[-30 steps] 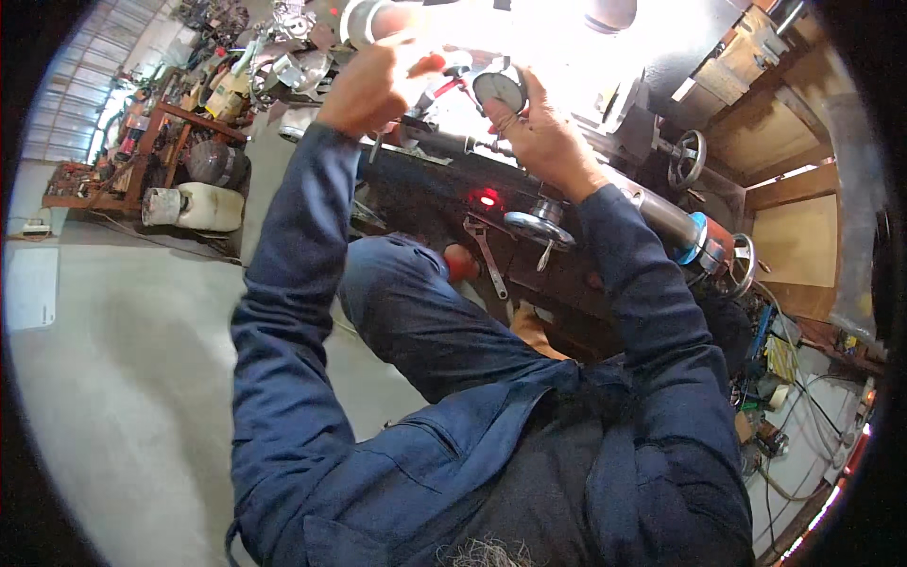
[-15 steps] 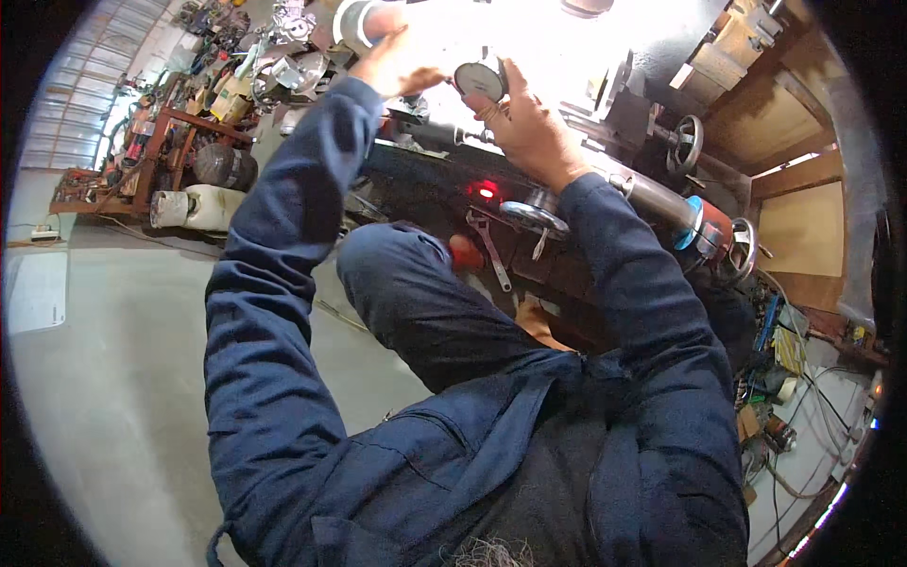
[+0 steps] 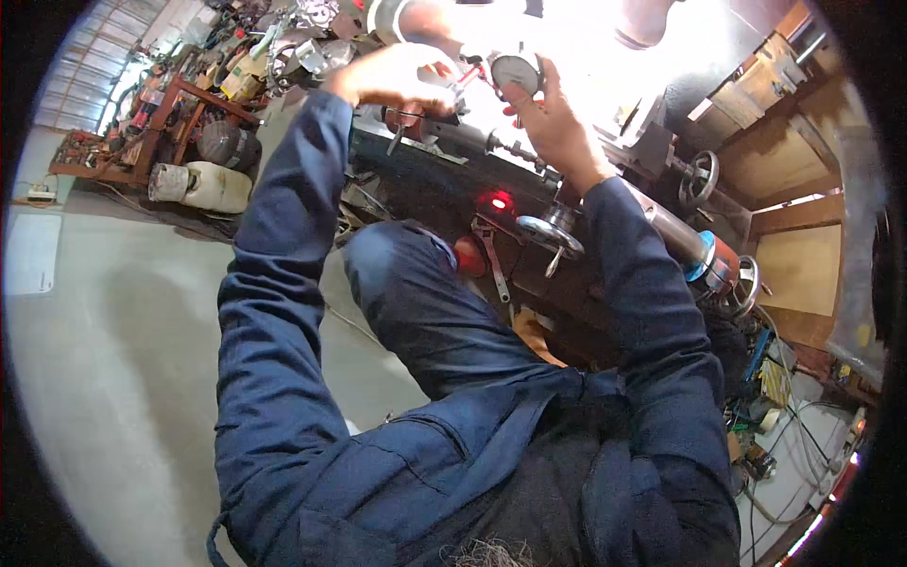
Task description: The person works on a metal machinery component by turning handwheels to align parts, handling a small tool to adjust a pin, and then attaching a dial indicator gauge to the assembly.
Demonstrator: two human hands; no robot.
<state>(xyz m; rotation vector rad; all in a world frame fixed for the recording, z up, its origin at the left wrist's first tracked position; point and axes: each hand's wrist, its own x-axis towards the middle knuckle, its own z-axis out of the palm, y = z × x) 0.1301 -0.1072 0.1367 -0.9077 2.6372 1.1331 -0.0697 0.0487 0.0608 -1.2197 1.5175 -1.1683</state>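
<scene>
My right hand point(image 3: 557, 123) grips a round dial gauge point(image 3: 517, 76) with a pale face and dark rim, held up over the lathe point(image 3: 463, 137). Its thumb lies across the lower edge of the face. To its left, my left hand point(image 3: 402, 80) is bent with curled fingers near a small red piece point(image 3: 470, 73). Whatever those fingers hold, if anything, is hidden. Behind the left hand is a shiny round lathe part point(image 3: 387, 19). Strong glare washes out the surface beyond both hands.
Handwheels point(image 3: 548, 236) stick out from the lathe's front and right end. An adjustable wrench point(image 3: 493, 265) hangs below a glowing red light point(image 3: 499, 202). A gas cylinder point(image 3: 213, 186) and heaped metal parts point(image 3: 283, 57) are at the left. My bent knee point(image 3: 392, 260) is close to the machine.
My left hand has drawn away from the gauge, and its fingers are more curled. My right hand keeps its hold on the gauge. The whole view has shifted slightly.
</scene>
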